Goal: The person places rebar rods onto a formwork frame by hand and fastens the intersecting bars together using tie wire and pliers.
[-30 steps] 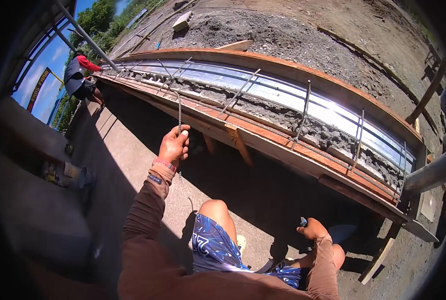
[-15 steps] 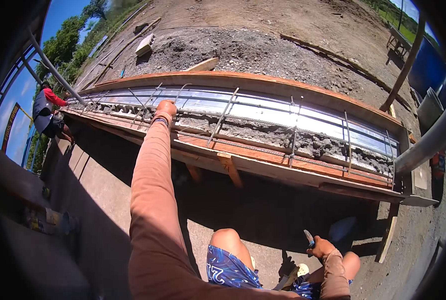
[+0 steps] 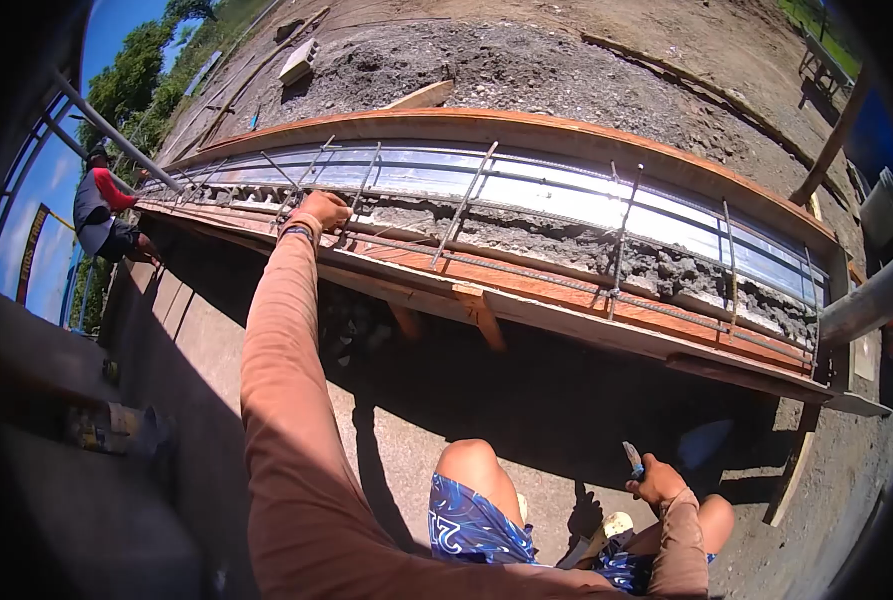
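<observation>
My left hand (image 3: 323, 210) reaches out to the near side of a long rebar cage (image 3: 458, 212), its fingers curled in beside a vertical bar. What they grip, if anything, is too small to make out. The cage lies inside a long wooden form (image 3: 566, 345), beside a row of concrete blocks (image 3: 526, 232) with rough grey mortar. Low by my right knee, my right hand (image 3: 658, 484) is closed around blue-handled pliers (image 3: 633, 460), metal jaws pointing up and away from the form.
At the far left, a person in a red-sleeved top (image 3: 101, 205) is beside the form's other end. A metal post (image 3: 861, 305) stands at its right end. Wooden supports (image 3: 478, 312) jut from beneath the near side. Gravel (image 3: 526, 90) and a loose concrete block (image 3: 298, 62) lie beyond.
My left hand has shifted left along the cage and slightly toward me, its fingers now turned to the right. My right hand still holds the pliers low. The view has shifted slightly.
</observation>
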`<action>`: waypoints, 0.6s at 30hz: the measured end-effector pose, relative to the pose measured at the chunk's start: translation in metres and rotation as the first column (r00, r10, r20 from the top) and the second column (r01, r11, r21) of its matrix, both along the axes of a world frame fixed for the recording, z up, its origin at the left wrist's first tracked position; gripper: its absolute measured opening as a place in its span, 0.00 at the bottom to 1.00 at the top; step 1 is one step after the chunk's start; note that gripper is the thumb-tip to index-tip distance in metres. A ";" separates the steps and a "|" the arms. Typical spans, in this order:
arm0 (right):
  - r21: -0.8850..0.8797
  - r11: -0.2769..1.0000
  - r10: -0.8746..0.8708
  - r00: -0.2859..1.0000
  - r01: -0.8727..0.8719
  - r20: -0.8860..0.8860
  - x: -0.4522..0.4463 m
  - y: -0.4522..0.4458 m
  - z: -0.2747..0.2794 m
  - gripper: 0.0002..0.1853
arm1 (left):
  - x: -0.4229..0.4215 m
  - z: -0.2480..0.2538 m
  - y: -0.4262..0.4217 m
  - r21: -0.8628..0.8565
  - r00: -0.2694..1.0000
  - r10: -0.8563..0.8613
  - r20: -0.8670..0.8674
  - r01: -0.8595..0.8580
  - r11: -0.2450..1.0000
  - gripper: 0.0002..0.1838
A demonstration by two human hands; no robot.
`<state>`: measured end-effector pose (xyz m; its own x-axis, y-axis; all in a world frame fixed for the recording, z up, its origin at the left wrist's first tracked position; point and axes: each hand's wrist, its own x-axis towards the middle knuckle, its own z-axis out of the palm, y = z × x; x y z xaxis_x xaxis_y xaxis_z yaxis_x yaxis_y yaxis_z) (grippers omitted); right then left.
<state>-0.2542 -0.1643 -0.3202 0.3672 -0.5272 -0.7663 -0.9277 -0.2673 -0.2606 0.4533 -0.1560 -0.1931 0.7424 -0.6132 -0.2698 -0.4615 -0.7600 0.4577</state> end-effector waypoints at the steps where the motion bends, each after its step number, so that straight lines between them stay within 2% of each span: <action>1: 0.013 1.000 0.002 1.000 -0.003 0.014 0.002 -0.001 -0.001 0.26 | -0.014 0.007 0.004 0.122 0.968 -0.143 0.205 0.120 0.985 0.12; 3: 0.020 0.999 0.027 1.000 -0.028 0.008 0.007 -0.003 0.000 0.27 | -0.028 0.012 0.006 0.072 0.974 -0.079 0.210 0.065 0.995 0.13; 5: 0.022 0.999 0.048 0.999 -0.048 -0.005 0.009 -0.005 0.001 0.28 | -0.017 0.001 0.002 0.082 0.974 -0.084 0.212 0.068 0.994 0.13; 7: 0.004 0.999 0.048 0.999 -0.048 0.009 0.009 -0.005 0.000 0.27 | -0.014 -0.008 0.001 0.025 0.955 -0.008 0.298 0.001 1.000 0.13; 13: -0.016 0.999 0.039 0.999 -0.039 0.010 0.000 -0.004 -0.009 0.27 | -0.007 -0.013 0.003 0.053 0.938 -0.020 0.345 0.002 0.999 0.13; 15: -0.016 0.999 0.049 0.999 -0.049 0.000 -0.001 -0.004 -0.010 0.27 | 0.007 -0.021 0.009 -0.050 0.902 0.059 0.428 -0.042 0.998 0.12; 16: -0.018 0.999 0.051 0.999 -0.051 -0.011 0.001 -0.005 -0.009 0.27 | 0.007 -0.020 0.015 -0.119 0.925 0.127 0.359 -0.090 0.989 0.11; 17: -0.020 0.998 0.058 0.998 -0.058 -0.009 0.004 -0.006 -0.005 0.27 | 0.006 -0.018 0.020 -0.150 0.886 0.132 0.444 -0.071 0.986 0.11; 18: 0.031 0.999 0.026 1.000 -0.026 -0.011 0.008 -0.007 0.003 0.28 | 0.005 -0.017 0.026 -0.168 0.916 0.171 0.362 -0.116 0.979 0.12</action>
